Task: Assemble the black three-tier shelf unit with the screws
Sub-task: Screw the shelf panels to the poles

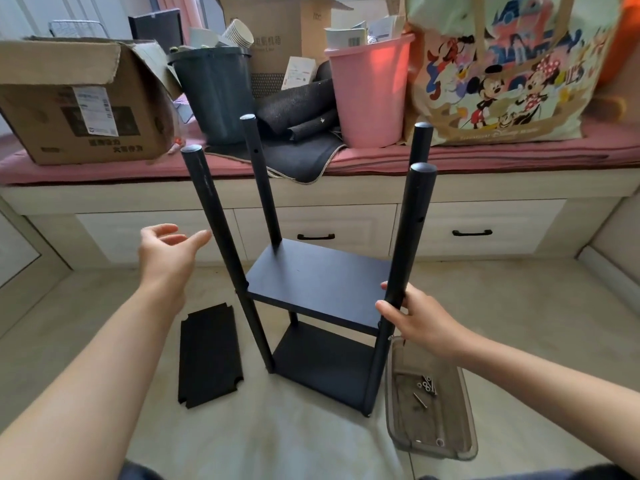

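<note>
The black shelf unit (317,284) stands upright on the floor, with two boards fixed between its round poles. My right hand (414,317) grips the near right pole (410,230) just above the upper board. My left hand (169,252) hovers open in the air, a little left of the near left pole (214,223), touching nothing. A third black board (209,356) lies flat on the floor to the left of the unit. Screws (427,386) lie in a clear plastic tray (398,424) on the floor at the right.
Behind the unit runs a drawer bench with a pink cushion (485,157). On it stand a cardboard box (79,98), a dark bin (214,95), a pink bin (370,91) and a printed bag (502,64). Pale floor tiles surround the unit.
</note>
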{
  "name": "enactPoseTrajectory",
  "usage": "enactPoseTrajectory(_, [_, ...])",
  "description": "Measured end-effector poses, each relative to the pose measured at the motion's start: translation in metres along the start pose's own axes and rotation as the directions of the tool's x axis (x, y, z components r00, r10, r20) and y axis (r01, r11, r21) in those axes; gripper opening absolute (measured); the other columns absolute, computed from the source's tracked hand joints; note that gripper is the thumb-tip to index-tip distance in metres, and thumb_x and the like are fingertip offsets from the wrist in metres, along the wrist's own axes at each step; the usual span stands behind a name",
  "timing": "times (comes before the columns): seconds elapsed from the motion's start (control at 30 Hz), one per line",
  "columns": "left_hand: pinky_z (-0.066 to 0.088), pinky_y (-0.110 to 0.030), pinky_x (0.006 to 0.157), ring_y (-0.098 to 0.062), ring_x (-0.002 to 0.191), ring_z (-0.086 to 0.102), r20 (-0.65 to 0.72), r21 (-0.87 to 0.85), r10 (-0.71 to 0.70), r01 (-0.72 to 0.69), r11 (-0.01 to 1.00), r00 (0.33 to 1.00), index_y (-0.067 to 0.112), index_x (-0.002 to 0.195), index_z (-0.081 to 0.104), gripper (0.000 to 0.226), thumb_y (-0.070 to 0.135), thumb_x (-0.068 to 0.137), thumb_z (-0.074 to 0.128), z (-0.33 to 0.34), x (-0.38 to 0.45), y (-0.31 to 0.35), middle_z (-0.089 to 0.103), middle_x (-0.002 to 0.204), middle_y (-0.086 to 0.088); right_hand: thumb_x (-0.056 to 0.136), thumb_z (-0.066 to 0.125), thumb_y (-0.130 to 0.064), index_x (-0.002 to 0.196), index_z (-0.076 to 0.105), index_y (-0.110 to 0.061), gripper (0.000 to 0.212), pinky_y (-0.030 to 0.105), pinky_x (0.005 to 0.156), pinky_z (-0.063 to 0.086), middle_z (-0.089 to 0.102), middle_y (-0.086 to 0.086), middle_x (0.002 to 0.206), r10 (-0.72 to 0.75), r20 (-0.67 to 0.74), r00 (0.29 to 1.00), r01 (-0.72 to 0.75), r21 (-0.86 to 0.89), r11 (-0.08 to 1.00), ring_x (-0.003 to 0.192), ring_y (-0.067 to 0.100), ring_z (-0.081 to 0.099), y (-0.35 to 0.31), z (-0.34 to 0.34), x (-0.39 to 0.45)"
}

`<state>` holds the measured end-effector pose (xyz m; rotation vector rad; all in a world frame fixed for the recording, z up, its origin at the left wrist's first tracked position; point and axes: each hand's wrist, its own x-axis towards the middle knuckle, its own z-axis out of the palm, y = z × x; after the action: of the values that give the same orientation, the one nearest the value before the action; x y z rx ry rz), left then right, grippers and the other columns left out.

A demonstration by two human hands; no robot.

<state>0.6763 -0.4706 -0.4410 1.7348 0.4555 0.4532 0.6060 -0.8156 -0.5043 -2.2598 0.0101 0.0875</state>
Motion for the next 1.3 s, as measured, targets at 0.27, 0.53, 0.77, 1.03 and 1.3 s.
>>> enactPoseTrajectory(0.27, [0.050,-0.039,0.102,-0.017,0.117,0.062,0.361,-0.017,0.076,-0.075,0.997,0.929,0.024,0.140,0.050,0.047,0.019,0.096,0.066,0.010,0.001,-0.011,0.066,0.124,0.001,0.096,0.058,-0.038,0.113,0.052,-0.024,0.023,0.047,0.080,0.058,0.066,0.009,0.108,-0.005,0.009,1.000,0.005,0.029,1.000,0.103,0.025,0.063,0.001,0.002,0.000])
enactPoseTrajectory(0.53, [0.058,-0.038,0.089,-0.019,0.102,0.068,0.414,0.046,0.177,-0.215,0.976,0.893,0.027,0.112,0.065,0.021,0.016,0.094,0.068,0.001,-0.015,-0.001,0.068,0.110,-0.003,0.099,0.056,-0.020,0.111,0.046,-0.011,0.018,0.035,0.063,0.048,0.059,0.004,0.075,-0.007,-0.230,0.973,0.018,0.043,0.999,0.069,0.019,0.061,-0.005,-0.002,0.006])
enactPoseTrajectory(0.77, [0.060,-0.048,0.081,-0.017,0.080,0.069,0.515,0.217,0.281,-0.440,0.871,0.810,0.043,0.093,0.065,0.028,0.022,0.083,0.080,-0.029,-0.036,0.001,0.069,0.086,0.008,0.101,0.051,-0.013,0.111,0.037,-0.010,0.017,0.046,0.070,0.050,0.059,0.015,0.083,0.027,-0.328,0.944,-0.006,0.065,0.998,0.078,0.034,0.061,-0.013,-0.005,0.016])
enactPoseTrajectory(1.03, [0.059,-0.048,0.085,-0.019,0.085,0.068,0.398,0.231,0.284,-0.395,0.889,0.872,0.030,0.107,0.065,0.026,0.020,0.086,0.078,-0.040,-0.044,-0.003,0.067,0.093,0.005,0.101,0.053,-0.020,0.121,0.044,-0.008,0.025,0.028,0.060,0.049,0.062,0.015,0.101,0.053,-0.292,0.955,-0.054,0.005,0.999,0.077,0.023,0.060,-0.029,0.005,0.026])
enactPoseTrajectory(1.3, [0.058,-0.032,0.080,-0.010,0.088,0.069,0.464,0.312,0.242,-0.413,0.856,0.852,0.020,0.111,0.068,0.025,0.015,0.088,0.076,-0.056,-0.043,-0.002,0.070,0.100,0.008,0.098,0.053,-0.013,0.109,0.044,-0.001,0.018,0.046,0.078,0.061,0.054,0.019,0.114,0.439,0.017,0.898,-0.439,0.044,0.897,0.096,0.035,0.063,-0.041,0.009,0.010])
